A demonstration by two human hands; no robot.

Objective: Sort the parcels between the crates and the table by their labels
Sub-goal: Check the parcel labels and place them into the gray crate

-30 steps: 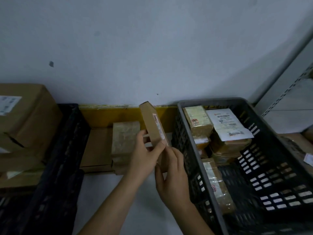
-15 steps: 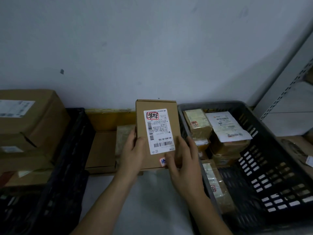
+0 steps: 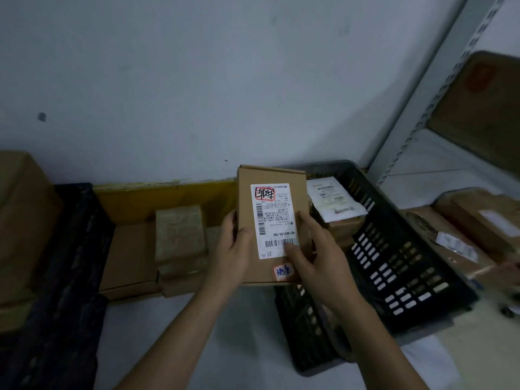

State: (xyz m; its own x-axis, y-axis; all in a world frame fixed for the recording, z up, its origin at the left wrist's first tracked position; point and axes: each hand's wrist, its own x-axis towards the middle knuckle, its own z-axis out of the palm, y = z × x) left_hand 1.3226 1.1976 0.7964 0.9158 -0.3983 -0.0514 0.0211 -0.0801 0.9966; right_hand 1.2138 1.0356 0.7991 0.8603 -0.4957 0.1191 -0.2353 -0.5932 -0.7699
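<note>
I hold a flat brown cardboard parcel [image 3: 271, 175] upright in the middle of the view, its white shipping label facing me. My left hand [image 3: 235, 249] grips its left edge. My right hand [image 3: 312, 251] grips its right side, thumb over the barcode. A small pink sticker sits near the parcel's lower edge. A dark plastic crate [image 3: 408, 263] stands to the right with several parcels inside, one bearing a white label [image 3: 333, 198]. Another dark crate [image 3: 67, 263] stands at the left. A taped parcel [image 3: 180, 232] lies on the white table [image 3: 197, 333] behind my left hand.
Large cardboard boxes [image 3: 22, 220] fill the left crate. Flat brown boxes [image 3: 132, 254] lie by the yellow strip along the wall. More labelled parcels [image 3: 461, 237] sit at the right, under a metal shelf upright [image 3: 433, 94].
The parcel turned from edge-on to label facing me a second ago. Since then it has shifted slightly right, in front of the right crate, and the view has swung.
</note>
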